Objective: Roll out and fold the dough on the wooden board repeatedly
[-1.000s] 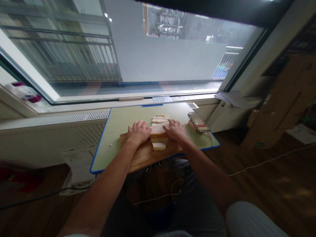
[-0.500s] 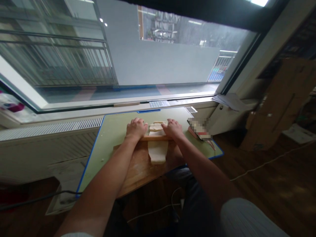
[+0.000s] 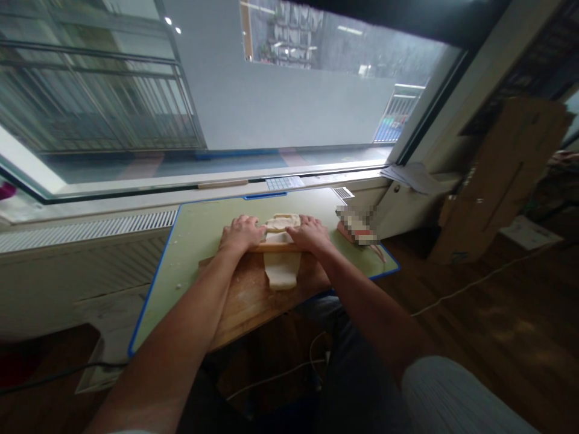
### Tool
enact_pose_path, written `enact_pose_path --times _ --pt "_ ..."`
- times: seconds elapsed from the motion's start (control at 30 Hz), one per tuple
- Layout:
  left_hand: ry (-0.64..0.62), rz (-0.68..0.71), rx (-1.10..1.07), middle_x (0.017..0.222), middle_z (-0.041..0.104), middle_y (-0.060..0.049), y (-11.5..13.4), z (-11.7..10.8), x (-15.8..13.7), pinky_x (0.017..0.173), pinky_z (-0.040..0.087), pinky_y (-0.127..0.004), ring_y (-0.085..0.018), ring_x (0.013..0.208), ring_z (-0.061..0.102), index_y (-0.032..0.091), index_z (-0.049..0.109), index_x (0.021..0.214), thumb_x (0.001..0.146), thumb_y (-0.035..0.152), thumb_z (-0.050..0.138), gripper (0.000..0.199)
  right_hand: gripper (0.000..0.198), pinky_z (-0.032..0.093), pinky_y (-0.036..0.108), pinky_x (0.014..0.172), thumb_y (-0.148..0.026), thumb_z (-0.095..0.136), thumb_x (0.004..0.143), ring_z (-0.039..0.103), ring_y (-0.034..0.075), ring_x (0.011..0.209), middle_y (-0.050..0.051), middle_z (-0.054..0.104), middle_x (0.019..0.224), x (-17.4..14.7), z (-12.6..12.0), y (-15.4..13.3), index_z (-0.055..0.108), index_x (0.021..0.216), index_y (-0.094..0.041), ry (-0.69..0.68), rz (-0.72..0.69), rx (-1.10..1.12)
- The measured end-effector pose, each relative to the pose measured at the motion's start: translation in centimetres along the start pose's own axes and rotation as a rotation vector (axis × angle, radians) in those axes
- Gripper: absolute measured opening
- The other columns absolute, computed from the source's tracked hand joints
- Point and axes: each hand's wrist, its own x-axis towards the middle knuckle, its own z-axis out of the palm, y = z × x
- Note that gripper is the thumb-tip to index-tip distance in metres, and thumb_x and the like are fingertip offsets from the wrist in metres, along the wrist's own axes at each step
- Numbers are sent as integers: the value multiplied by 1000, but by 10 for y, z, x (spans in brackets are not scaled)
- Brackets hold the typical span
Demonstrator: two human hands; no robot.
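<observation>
The dough (image 3: 282,269) ran front to back beneath the crosswise rolling pin (image 3: 277,248), between the left hand (image 3: 242,234) and right hand (image 3: 312,233) covering the pin's ends, grip closure indeterminable.

Main light comes through the window (image 3: 294,114); sill (image 3: 316,179) glares, floor (image 3: 497,337) and lower frame sit dim. Dough (image 3: 283,269) readable but soft. Wide-angle stretch at edges, left side smeared, pixelated patch (image 3: 357,225) right of center.

- Window (image 3: 316,114): large, pale-framed; railings (image 3: 117,108) visible beyond the glass.
- Radiator (image 3: 45,289): off-white, grilled top, below the sill (image 3: 172,200).
- Floor (image 3: 488,325): dark wood, dimly lit.
- Cardboard (image 3: 493,193): tall brown piece standing at right.
</observation>
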Motion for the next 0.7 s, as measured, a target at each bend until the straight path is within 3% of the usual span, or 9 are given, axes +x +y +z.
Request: enact_pose_path --times 0.2,0.5,0.7 --pt "-77 8 34 173 46 -8 0 -2 -29 127 36 -59 -34 156 43 34 55 159 102 63 31 68 75 32 56 126 -56 40 105 41 36 155 16 44 172 -38 4 -2 40 169 -16 23 -11 -57" --pt "-24 48 83 178 38 -7 -2 0 -103 129 29 -65 -32 163 34 32 51 164 108 62 16 72 66 28 59 127 -51 30 112 38 35 157 15 52 167 -110 16 2 49 163 -14 159 -108 -89" --pt "18 31 73 175 43 -7 1 1 -99 128 30 -65 -33 161 36 33 57 158 108 61 20 68 65 26 59 128 -53 30 113 37 35 158 12 50 169 -105 18 4 48 165 -18 169 -118 -101"
